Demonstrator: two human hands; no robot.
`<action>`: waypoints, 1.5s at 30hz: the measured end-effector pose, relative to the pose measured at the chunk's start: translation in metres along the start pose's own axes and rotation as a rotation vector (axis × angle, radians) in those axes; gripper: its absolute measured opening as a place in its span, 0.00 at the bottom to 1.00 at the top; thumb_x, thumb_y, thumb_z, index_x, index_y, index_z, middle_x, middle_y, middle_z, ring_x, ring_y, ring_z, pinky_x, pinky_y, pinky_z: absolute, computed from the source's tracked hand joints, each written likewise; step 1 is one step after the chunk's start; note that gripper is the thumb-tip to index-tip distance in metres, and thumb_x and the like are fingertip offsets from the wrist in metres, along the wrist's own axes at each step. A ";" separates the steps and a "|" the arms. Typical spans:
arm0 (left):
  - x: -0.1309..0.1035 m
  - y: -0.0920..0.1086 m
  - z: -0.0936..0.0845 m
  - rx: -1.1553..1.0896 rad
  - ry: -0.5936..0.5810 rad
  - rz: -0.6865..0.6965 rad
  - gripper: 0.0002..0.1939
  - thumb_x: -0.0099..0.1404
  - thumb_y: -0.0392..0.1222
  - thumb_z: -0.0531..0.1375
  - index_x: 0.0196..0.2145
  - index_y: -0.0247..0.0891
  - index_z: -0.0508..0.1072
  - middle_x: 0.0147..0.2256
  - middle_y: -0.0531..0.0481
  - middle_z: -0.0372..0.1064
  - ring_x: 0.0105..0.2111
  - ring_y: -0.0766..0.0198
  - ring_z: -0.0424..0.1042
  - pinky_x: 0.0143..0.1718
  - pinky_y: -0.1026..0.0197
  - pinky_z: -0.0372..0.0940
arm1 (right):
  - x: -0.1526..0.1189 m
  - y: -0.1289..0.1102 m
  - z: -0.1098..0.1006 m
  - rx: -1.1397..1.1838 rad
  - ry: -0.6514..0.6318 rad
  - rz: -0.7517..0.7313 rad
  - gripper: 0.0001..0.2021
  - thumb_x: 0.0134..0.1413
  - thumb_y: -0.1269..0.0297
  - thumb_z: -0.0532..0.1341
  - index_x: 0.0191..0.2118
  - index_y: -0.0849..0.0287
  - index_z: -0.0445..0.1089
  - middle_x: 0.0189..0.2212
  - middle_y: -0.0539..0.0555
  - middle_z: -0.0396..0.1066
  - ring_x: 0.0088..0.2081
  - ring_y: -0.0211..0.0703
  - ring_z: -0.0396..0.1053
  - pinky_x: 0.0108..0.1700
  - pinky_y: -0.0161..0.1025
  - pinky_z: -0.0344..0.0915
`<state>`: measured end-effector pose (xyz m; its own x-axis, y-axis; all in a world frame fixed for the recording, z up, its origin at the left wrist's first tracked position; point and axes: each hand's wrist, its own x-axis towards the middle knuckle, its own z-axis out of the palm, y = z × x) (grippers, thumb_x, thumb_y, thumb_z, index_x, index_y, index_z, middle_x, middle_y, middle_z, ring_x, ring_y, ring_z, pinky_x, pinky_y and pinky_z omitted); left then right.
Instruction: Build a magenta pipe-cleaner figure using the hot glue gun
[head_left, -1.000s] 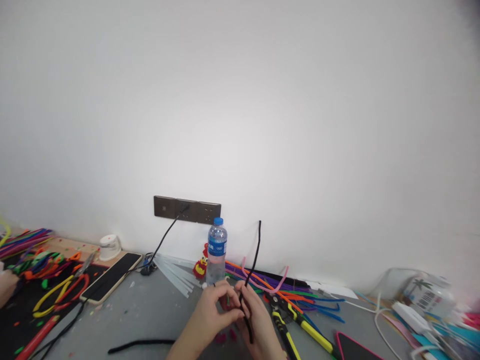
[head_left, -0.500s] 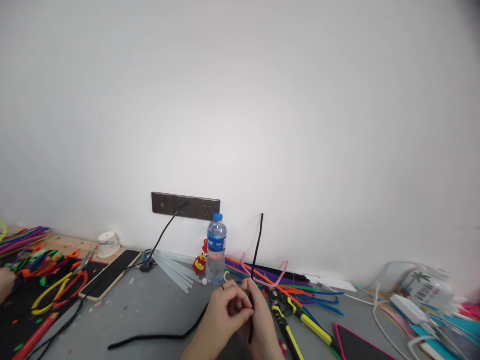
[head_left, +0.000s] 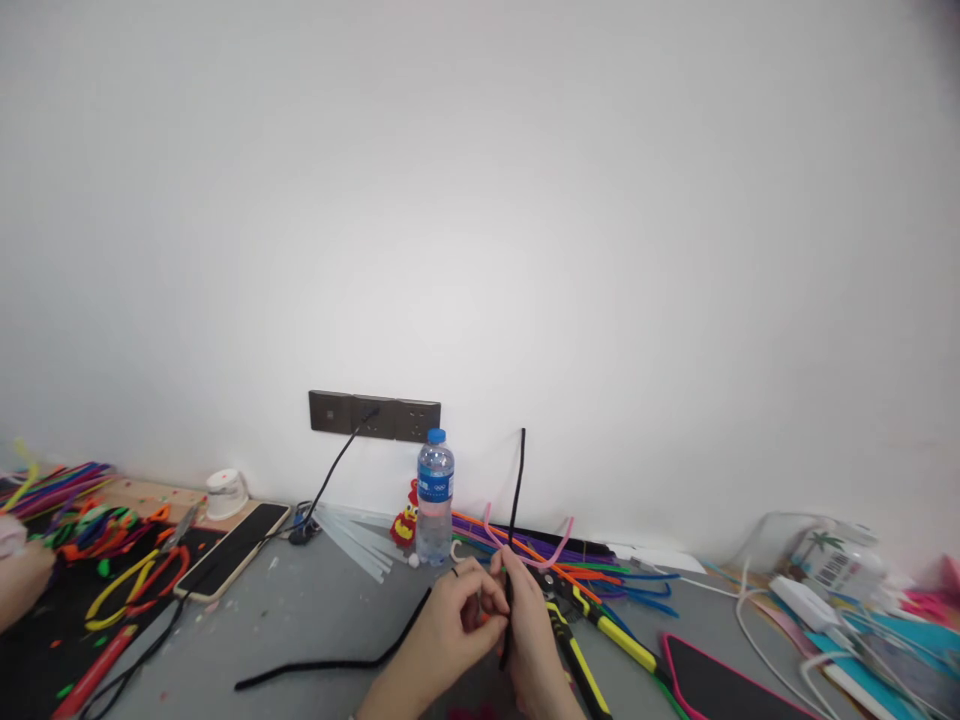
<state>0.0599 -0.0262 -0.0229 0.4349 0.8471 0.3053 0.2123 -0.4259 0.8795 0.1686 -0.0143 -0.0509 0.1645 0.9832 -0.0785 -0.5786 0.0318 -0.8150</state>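
The black fuzzy stem (head_left: 517,490) stands nearly upright between the two hands, over the grey table (head_left: 300,620). Its long axis runs from a free upper tip, pointing up toward the wall, down to a lower end beside the right palm; the top leans slightly right and bends gently. The left hand (head_left: 461,630) has its fingers curled, thumb and forefinger closing in at the stem's side. The right hand (head_left: 529,620) pinches the stem, its thumb and fingers drawn together around it; the hidden fingertips seem to press on it, though the grip is partly covered.

A second black stem (head_left: 315,665) lies on the table, running rightward and bending up behind the left wrist. Beyond the hands stand a water bottle (head_left: 435,487) and a red-and-yellow figure (head_left: 405,525). Yellow-and-black pliers (head_left: 626,642) lie to the right, near coloured stems (head_left: 637,590).
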 end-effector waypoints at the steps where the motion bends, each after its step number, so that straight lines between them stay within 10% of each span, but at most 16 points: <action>1: 0.000 0.000 -0.001 0.004 -0.008 0.001 0.10 0.51 0.24 0.58 0.29 0.35 0.72 0.29 0.55 0.60 0.25 0.70 0.58 0.26 0.68 0.53 | 0.000 -0.001 0.000 -0.018 -0.020 -0.005 0.21 0.38 0.44 0.68 0.19 0.57 0.64 0.15 0.43 0.59 0.19 0.36 0.57 0.23 0.34 0.58; 19: 0.001 -0.002 -0.013 0.011 -0.036 0.021 0.04 0.55 0.32 0.64 0.25 0.36 0.73 0.30 0.52 0.63 0.31 0.64 0.64 0.32 0.65 0.58 | -0.002 -0.004 0.004 -0.151 -0.036 -0.039 0.23 0.30 0.43 0.72 0.19 0.60 0.71 0.16 0.47 0.66 0.21 0.39 0.62 0.25 0.35 0.60; 26: -0.001 0.004 -0.008 0.036 -0.033 0.024 0.04 0.58 0.32 0.62 0.26 0.37 0.72 0.28 0.54 0.60 0.28 0.65 0.60 0.30 0.66 0.54 | -0.007 0.000 0.006 0.067 0.083 0.051 0.23 0.27 0.50 0.75 0.33 0.57 0.77 0.25 0.50 0.75 0.27 0.43 0.69 0.29 0.37 0.65; 36: -0.003 0.000 0.001 0.067 -0.049 0.029 0.03 0.61 0.35 0.61 0.29 0.37 0.71 0.30 0.54 0.60 0.29 0.65 0.61 0.31 0.66 0.53 | -0.006 0.001 0.005 0.167 0.077 -0.013 0.25 0.36 0.50 0.72 0.42 0.56 0.76 0.13 0.39 0.49 0.15 0.31 0.46 0.19 0.33 0.49; 45: -0.004 0.005 -0.001 0.024 -0.110 -0.036 0.04 0.60 0.35 0.61 0.28 0.38 0.70 0.28 0.56 0.60 0.30 0.65 0.59 0.30 0.66 0.51 | 0.003 -0.001 -0.002 0.258 0.042 -0.014 0.33 0.37 0.53 0.72 0.53 0.57 0.69 0.12 0.36 0.47 0.15 0.30 0.41 0.18 0.32 0.41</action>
<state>0.0585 -0.0312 -0.0187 0.5198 0.8227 0.2301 0.2498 -0.4040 0.8800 0.1714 -0.0119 -0.0512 0.2041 0.9742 -0.0968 -0.7596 0.0952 -0.6434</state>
